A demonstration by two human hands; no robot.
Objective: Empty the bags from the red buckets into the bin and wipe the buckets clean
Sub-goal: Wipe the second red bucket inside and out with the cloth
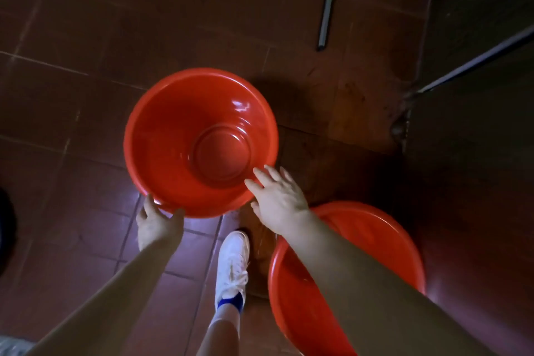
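A round red bucket [173,136] is held up over the tiled floor, its inside bare and shiny with no bag in it. My left hand [157,221] grips its near rim from below, thumb and fingers curled round the edge. My right hand [277,199] lies flat with straight, spread fingers against the rim on the right side. A second red bucket [291,298] stands on the floor at the lower right, partly hidden under my right forearm; its visible inside also looks bare.
Dark red floor tiles [86,37] stretch all around. A squeegee with a green fitting [329,0] lies at the upper right, and a dark pole [476,62] slants along a dark wall on the right. My white shoe [234,266] stands between the buckets.
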